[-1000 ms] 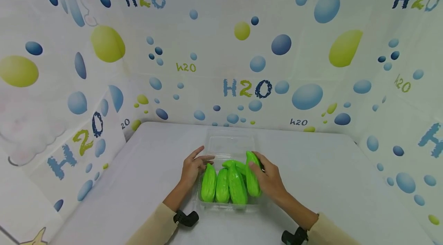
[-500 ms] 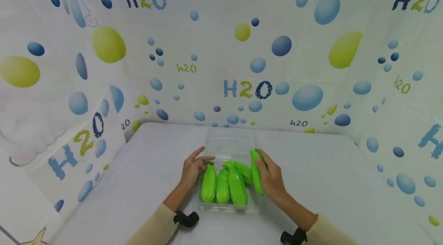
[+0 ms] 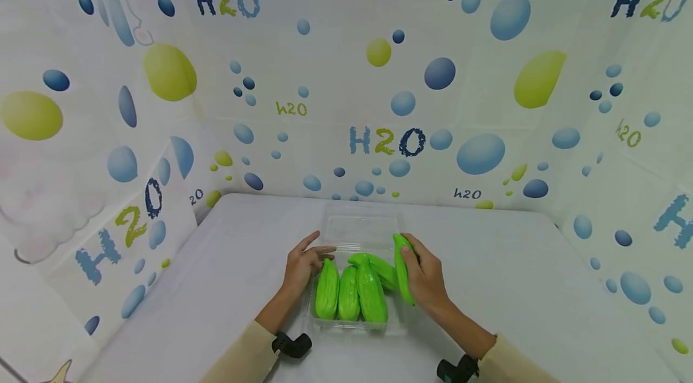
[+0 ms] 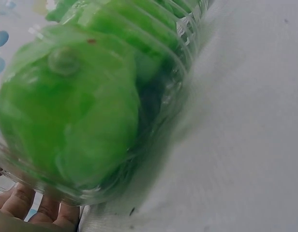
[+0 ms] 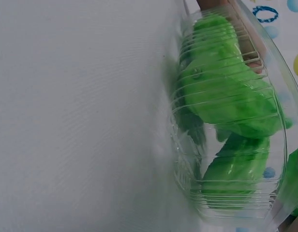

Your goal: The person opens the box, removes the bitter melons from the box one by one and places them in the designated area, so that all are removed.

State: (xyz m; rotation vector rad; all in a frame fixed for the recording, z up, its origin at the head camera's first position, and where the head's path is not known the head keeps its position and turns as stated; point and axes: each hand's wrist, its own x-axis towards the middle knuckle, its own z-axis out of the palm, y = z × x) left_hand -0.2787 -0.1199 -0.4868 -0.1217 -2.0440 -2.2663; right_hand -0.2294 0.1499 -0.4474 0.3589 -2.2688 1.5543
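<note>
A clear plastic box (image 3: 349, 324) holds several bright green, long, lumpy fruits (image 3: 372, 294) with tapering tips; their exact kind is hard to tell. Three lie side by side lengthwise, and another slants behind them. My right hand (image 3: 428, 275) grips one more green fruit (image 3: 403, 272), thumb across its near face, tilted over the box's right side. My left hand (image 3: 299, 266) rests at the box's far left corner with fingers extended across the rim. In the left wrist view, its fingers (image 4: 45, 210) are beside the box wall. The right wrist view shows green fruit (image 5: 236, 164) through the ribbed side.
The box's transparent lid (image 3: 360, 229) lies folded back behind it. A white cloth covers the table (image 3: 476, 263). Patterned curtains (image 3: 400, 70) with blue and green drops enclose the back and sides.
My right hand has lifted the green fruit slightly and moved it right, away from the other fruits, then nearly stopped. The left hand has stayed in place.
</note>
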